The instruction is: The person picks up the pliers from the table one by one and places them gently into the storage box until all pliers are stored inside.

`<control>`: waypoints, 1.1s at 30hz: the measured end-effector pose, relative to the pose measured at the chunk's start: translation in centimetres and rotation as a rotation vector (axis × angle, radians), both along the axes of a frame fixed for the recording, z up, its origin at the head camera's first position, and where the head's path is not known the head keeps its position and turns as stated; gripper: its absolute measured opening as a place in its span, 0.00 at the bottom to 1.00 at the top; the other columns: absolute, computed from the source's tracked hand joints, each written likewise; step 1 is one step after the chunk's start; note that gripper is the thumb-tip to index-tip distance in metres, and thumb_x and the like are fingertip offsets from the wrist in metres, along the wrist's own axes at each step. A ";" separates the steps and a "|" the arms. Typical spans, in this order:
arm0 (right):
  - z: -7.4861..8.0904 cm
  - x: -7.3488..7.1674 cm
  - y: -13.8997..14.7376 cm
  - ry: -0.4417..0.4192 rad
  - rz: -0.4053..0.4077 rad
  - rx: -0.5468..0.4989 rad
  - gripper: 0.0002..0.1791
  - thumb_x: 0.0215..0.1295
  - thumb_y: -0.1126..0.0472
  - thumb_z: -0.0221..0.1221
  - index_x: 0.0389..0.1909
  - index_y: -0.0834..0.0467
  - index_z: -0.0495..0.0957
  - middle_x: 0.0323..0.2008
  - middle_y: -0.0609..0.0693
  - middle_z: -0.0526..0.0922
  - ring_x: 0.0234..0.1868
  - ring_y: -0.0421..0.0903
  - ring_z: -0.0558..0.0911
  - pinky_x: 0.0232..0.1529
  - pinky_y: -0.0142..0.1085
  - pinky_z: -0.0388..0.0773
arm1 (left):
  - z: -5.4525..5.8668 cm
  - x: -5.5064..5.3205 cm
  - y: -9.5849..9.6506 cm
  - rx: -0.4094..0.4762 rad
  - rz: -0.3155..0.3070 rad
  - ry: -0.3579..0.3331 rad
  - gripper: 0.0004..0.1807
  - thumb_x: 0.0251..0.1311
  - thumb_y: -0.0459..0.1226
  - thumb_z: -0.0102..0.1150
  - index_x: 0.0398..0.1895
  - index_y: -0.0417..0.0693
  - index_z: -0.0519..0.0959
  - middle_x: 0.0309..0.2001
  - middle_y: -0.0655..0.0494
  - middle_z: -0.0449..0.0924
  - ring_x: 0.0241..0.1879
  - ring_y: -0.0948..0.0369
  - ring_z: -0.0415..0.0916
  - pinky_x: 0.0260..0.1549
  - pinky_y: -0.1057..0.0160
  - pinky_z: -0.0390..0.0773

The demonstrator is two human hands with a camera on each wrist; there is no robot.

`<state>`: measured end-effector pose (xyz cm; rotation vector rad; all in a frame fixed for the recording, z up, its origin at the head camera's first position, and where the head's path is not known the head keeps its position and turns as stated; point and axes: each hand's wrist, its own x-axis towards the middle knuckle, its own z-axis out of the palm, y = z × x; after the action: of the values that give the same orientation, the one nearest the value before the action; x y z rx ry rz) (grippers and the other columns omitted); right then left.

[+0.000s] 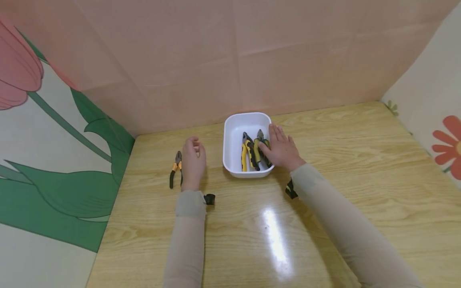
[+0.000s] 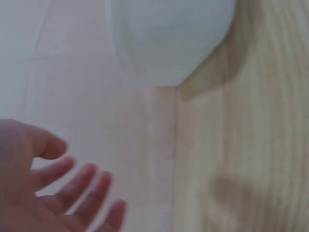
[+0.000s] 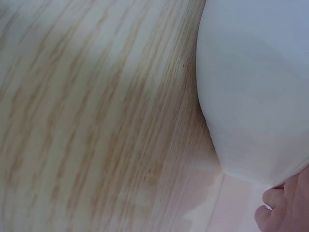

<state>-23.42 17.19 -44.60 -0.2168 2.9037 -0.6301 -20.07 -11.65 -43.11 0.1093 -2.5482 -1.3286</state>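
Note:
A white plastic tray [image 1: 235, 174] stands on the table against the back wall. Inside it lie yellow-and-black pliers [image 1: 254, 158] and, beside them, olive-and-black pliers [image 1: 257, 151]. My right hand [image 1: 284, 150] rests on the tray's right side, its fingers straight along the outside and the thumb reaching over the rim. Fingertips [image 3: 273, 208] show by the tray wall in the right wrist view. Left of the tray, my left hand [image 1: 194, 162] hovers with loosely bent fingers, holding nothing. Orange-and-black pliers [image 1: 178, 164] lie just left of it, one handle partly hidden.
The wood-grain table [image 1: 360, 168] meets a pinkish covered wall [image 1: 180, 60] at the back. Painted side walls flank it, a tulip on the left and a red flower [image 1: 448, 142] on the right. A bright reflection shines on the table in front.

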 end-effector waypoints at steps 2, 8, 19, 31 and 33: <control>0.0 0.0 0.0 -0.003 0.001 0.000 0.47 0.79 0.37 0.37 0.80 0.63 0.29 0.81 0.62 0.34 0.81 0.60 0.34 0.76 0.64 0.34 | 0.3 0.2 -0.2 -0.017 -0.010 -0.036 0.18 0.76 0.38 0.47 0.64 0.41 0.70 0.57 0.44 0.73 0.53 0.50 0.76 0.52 0.50 0.80; -0.2 -0.2 0.0 -0.011 0.003 0.006 0.47 0.79 0.37 0.36 0.80 0.63 0.28 0.81 0.62 0.33 0.81 0.60 0.34 0.76 0.64 0.33 | 0.7 0.6 -0.8 -0.042 -0.022 -0.083 0.19 0.75 0.37 0.49 0.65 0.41 0.71 0.60 0.43 0.73 0.56 0.48 0.75 0.54 0.48 0.79; -0.3 -0.2 0.1 -0.007 0.002 0.005 0.47 0.79 0.36 0.35 0.80 0.63 0.28 0.81 0.61 0.33 0.81 0.60 0.34 0.76 0.64 0.34 | 0.6 0.8 -2.6 0.005 0.040 -0.176 0.20 0.76 0.38 0.47 0.66 0.42 0.69 0.61 0.41 0.71 0.58 0.46 0.73 0.55 0.47 0.78; -0.4 -0.2 0.0 0.003 -0.007 0.009 0.47 0.79 0.36 0.36 0.80 0.62 0.29 0.81 0.60 0.33 0.81 0.59 0.35 0.76 0.63 0.35 | -0.1 0.7 -4.3 0.003 0.100 -0.192 0.21 0.74 0.36 0.47 0.66 0.37 0.69 0.61 0.36 0.70 0.58 0.44 0.71 0.58 0.46 0.75; -0.4 -0.2 0.0 0.001 -0.005 0.006 0.47 0.79 0.36 0.37 0.80 0.62 0.29 0.81 0.60 0.33 0.81 0.59 0.35 0.76 0.63 0.35 | -0.2 0.8 -4.6 -0.009 0.107 -0.197 0.21 0.74 0.35 0.47 0.66 0.35 0.69 0.61 0.36 0.71 0.58 0.44 0.71 0.59 0.45 0.74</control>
<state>-23.67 17.16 -44.98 -0.2090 2.9079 -0.6220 -19.29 -16.25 -43.35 0.3880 -2.6654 -1.3252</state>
